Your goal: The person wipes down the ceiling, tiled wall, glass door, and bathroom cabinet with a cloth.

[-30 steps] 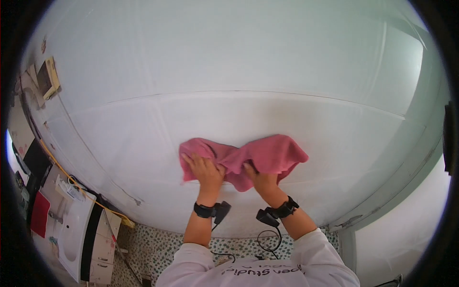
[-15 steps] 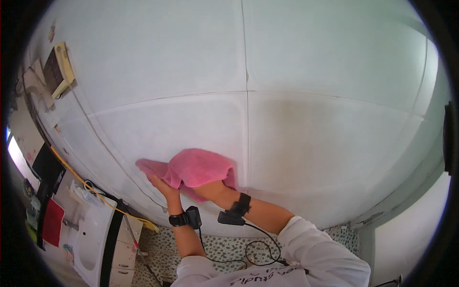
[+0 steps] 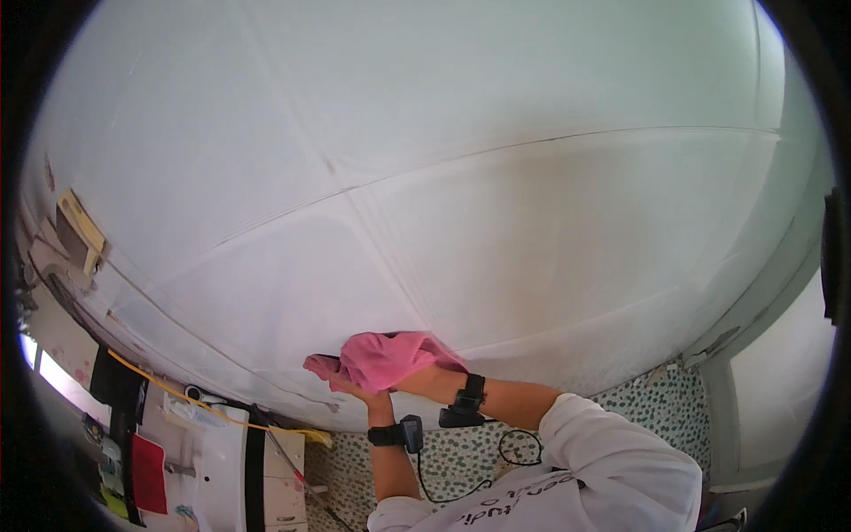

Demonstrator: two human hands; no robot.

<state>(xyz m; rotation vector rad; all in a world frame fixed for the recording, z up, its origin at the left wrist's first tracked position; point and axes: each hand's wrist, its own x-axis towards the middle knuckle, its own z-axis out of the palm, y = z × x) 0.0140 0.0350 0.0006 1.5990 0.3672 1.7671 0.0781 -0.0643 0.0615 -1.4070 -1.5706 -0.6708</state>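
A pink cloth [image 3: 390,356], bunched and folded, is close against the lower part of the white wall panels [image 3: 550,239]. My left hand [image 3: 353,387] is closed on its left end, with the wrist bent under the fabric. My right hand [image 3: 415,383] reaches into the cloth from the right, and the fabric drapes over its fingers and hides them. Each wrist wears a black strap with a small dark box, and a black cable [image 3: 519,448] loops between them in front of my white shirt.
At lower left stand a white washbasin [image 3: 217,465], a red cloth [image 3: 148,474] and a cabinet [image 3: 284,483]. A yellow cord [image 3: 191,396] crosses above them. A yellowish box [image 3: 81,226] is on the wall's left side. Pebble-patterned floor [image 3: 620,399] lies below; a white door-like panel [image 3: 780,381] stands right.
My view has turned, so the wall seams tilt and the basin shows further right. The cloth and both hands appear lower and further right in the picture, still together.
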